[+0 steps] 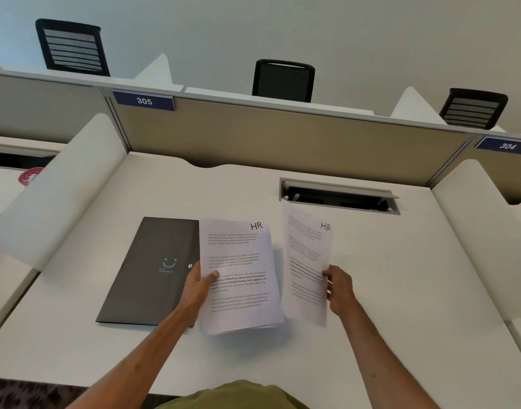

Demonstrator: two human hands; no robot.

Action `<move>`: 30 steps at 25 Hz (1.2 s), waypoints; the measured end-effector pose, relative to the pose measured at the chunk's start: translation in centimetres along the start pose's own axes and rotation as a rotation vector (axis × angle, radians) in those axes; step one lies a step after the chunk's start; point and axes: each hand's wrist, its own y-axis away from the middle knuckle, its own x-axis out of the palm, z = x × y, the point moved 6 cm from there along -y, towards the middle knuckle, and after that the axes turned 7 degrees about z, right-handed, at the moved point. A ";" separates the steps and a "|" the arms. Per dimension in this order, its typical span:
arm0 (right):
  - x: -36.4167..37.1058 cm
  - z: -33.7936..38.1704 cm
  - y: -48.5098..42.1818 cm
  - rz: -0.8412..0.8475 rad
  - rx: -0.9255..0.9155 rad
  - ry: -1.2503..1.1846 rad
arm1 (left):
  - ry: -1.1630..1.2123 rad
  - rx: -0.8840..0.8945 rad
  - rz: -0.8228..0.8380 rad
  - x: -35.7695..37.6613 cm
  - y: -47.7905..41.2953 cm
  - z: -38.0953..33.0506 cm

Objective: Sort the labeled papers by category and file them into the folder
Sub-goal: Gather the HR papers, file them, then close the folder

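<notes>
A stack of printed papers, its top sheet marked "HR" at the upper right corner, is held above the white desk by my left hand, thumb on top at the stack's left edge. My right hand pinches the right edge of a single sheet, also marked "HR", held tilted just right of the stack. A dark grey folder with a smiley logo and a snap button lies closed and flat on the desk, left of the stack and partly under its left edge.
The white desk has curved white side dividers left and right. A cable hatch stands open at the back right, just behind the single sheet. A beige partition with signs 305 and 304 closes the back; black chairs stand beyond.
</notes>
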 end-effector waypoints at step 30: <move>9.3 2.6 3.5 0.332 -0.364 0.490 | -0.302 0.101 0.104 5.7 -0.3 -4.3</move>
